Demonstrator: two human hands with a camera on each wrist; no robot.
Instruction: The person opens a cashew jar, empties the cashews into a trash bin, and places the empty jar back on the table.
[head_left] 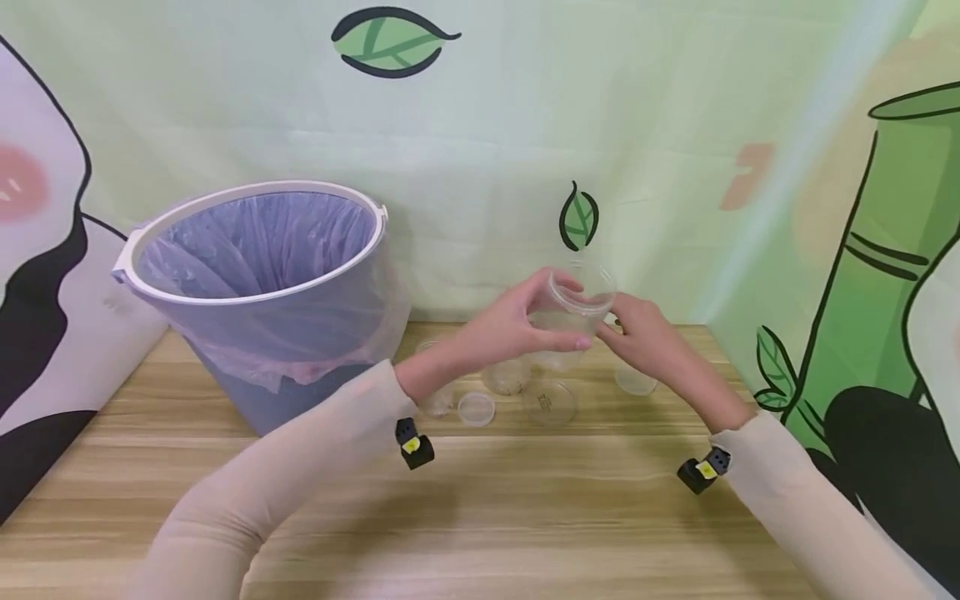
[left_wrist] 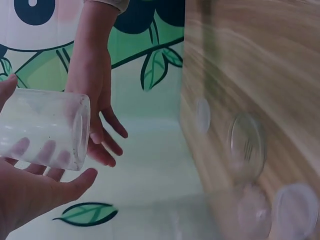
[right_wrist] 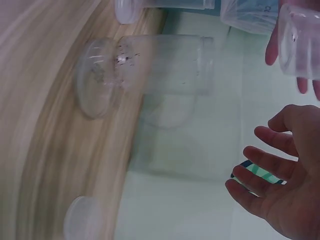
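Observation:
My left hand point(head_left: 510, 325) holds a clear plastic jar point(head_left: 576, 321) above the back of the table, fingers and thumb round its side. Its open rim is toward the top in the head view, and the left wrist view shows its see-through wall point(left_wrist: 42, 127). Close beside the jar is my right hand point(head_left: 643, 337), holding nothing; the right wrist view shows its fingers point(right_wrist: 262, 178) spread and loosely bent, apart from the jar. Below, another clear jar point(right_wrist: 170, 65) stands upright with dark specks near its base, next to a wide clear lid point(head_left: 551, 403).
A bin point(head_left: 300, 293) with a pale rim and a translucent bag liner stands at the back left. A small round lid point(head_left: 476, 409) lies near the middle, and another lid point(head_left: 636, 382) lies below my right hand. A further clear jar point(head_left: 438, 402) is partly hidden by my left wrist.

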